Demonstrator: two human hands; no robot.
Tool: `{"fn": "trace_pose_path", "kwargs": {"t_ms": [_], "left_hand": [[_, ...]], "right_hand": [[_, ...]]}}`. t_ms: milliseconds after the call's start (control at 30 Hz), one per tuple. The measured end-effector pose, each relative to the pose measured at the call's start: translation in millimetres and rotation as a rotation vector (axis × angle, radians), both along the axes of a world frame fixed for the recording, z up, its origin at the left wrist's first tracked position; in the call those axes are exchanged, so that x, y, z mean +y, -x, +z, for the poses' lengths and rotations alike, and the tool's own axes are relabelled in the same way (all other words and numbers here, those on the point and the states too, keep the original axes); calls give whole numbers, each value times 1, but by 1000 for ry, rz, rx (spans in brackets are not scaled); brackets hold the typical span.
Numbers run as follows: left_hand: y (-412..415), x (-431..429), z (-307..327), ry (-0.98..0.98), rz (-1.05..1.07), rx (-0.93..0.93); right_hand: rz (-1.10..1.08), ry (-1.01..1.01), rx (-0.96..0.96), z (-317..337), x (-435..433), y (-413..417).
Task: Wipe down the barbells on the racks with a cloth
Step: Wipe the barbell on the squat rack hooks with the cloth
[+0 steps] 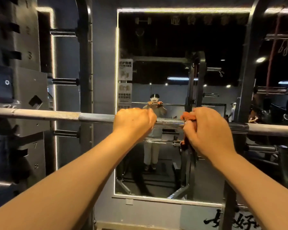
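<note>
Left grip (135,122): curled round barbell (93,117). Right grip (208,130): clutches orange cloth (187,116) against same bar, just beside left. Barbell horizontal across rack (28,39), mirror (173,39) behind

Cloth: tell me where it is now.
Head view, right of centre: the orange cloth is bunched in the right hand against the barbell, beside the left hand.
</note>
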State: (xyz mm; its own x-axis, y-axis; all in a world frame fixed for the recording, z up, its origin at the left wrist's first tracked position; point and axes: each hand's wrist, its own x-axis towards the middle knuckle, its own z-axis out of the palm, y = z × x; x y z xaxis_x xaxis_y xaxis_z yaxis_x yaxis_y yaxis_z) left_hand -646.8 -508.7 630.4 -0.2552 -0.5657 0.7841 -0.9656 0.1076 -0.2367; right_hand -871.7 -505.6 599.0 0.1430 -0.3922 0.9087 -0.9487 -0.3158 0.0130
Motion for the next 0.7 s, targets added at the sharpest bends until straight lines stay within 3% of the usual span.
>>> {"fn": "trace_pose_path", "kwargs": {"t_ms": [100, 233, 367, 533, 700], "left_hand": [[5, -1, 0, -11, 27, 60], [6, 4, 0, -7, 30, 22], [-1, 3, -1, 0, 33, -107], [-7, 0, -9, 45, -45, -33], [7, 7, -12, 67, 33, -9]], "right_hand": [[-99, 45, -100, -7, 2, -18], [-92, -40, 95, -13, 6, -52], [-30, -60, 234, -3, 8, -23], [-144, 3, 66, -3, 18, 14], [-201, -36, -131, -13, 16, -17]]}}
